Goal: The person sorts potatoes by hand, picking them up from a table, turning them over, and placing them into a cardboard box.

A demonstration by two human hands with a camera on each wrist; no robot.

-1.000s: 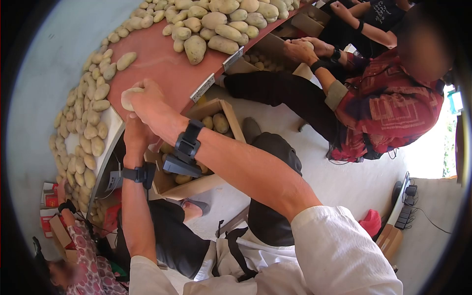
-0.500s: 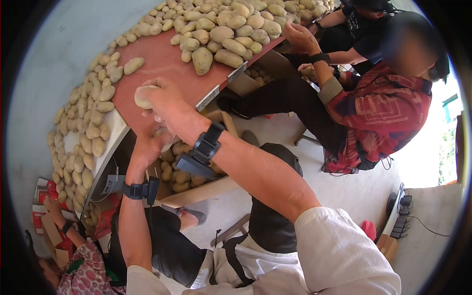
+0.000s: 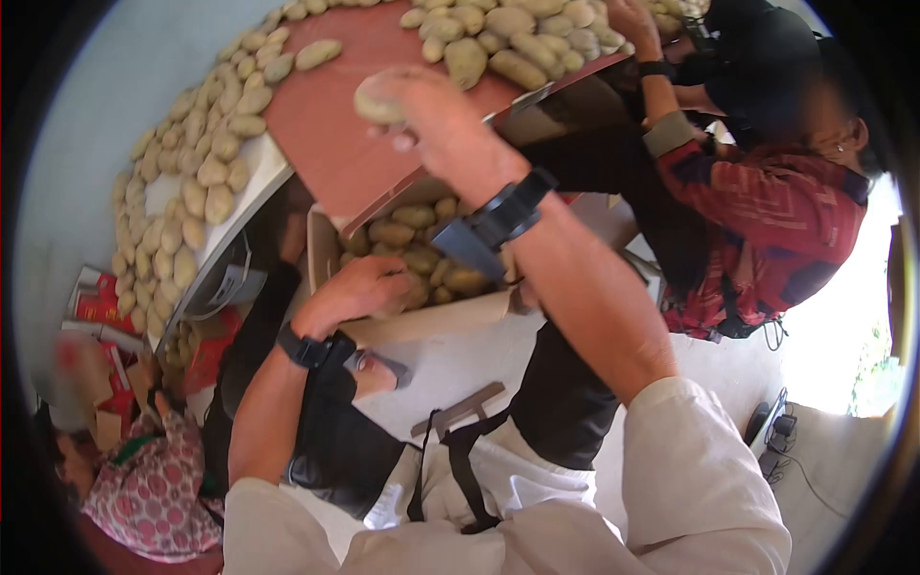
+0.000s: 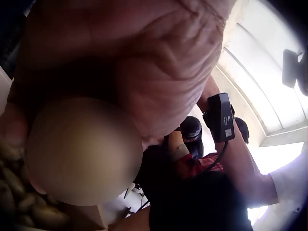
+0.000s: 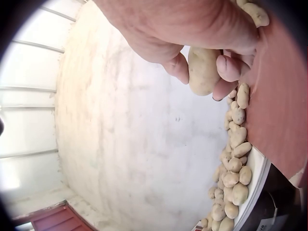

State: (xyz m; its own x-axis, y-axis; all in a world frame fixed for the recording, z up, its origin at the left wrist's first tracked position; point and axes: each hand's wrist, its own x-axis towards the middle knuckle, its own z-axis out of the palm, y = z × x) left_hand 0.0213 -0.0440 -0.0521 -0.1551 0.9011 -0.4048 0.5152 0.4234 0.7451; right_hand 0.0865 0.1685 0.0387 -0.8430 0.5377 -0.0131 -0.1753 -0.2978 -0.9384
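Note:
My right hand holds a pale potato above the reddish-brown tabletop. In the right wrist view, thumb and fingers pinch that potato from both sides. Lower down, my left hand is over the near side of a cardboard box. Potatoes lie inside the box. A rounded tan potato, blurred and close to the lens, sits under the left palm with a fingertip at its side in the left wrist view.
Loose potatoes line the table's left side, and a larger heap lies at the back. A person in a red patterned shirt sits to the right. Another person in a spotted top is at the lower left, near red-and-white boxes.
My hands have moved apart: the left went down to the box with its potato, while the right rose over the table holding the other. The head view has shifted, showing more of the box.

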